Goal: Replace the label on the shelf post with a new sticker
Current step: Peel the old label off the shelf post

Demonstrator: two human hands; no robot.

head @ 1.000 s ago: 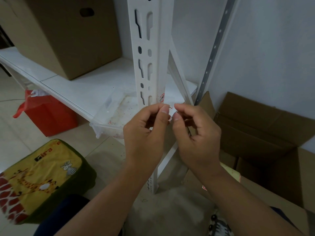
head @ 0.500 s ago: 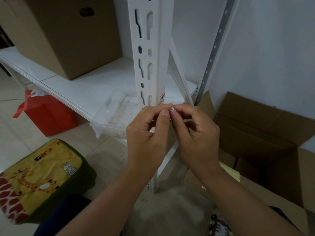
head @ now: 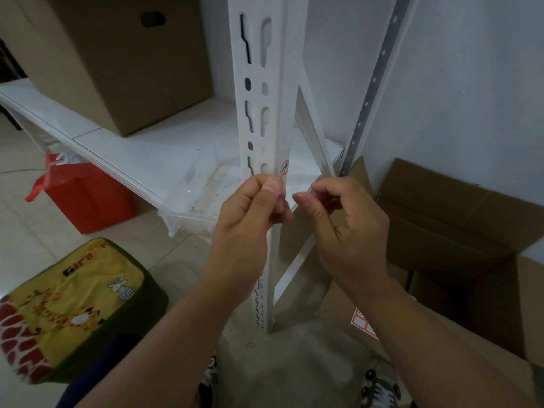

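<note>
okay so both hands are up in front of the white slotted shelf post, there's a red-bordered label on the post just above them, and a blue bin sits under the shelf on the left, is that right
Not quite: the bin under the white shelf board on the left is red, not blue, as the head view shows. The rest holds: the left hand and right hand are raised in front of the white slotted metal shelf post, and the small red-bordered label sits on the post just above them.

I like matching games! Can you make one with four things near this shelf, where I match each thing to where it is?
Things:
1. brown cardboard box
2. red bag
3. giraffe cushion
4. red-edged label

Places:
A. stuck on the white shelf post
B. on the floor under the shelf
C. on the white shelf board
D. on the floor, lower left

Pairs: 1-C, 2-B, 3-D, 4-A
</note>
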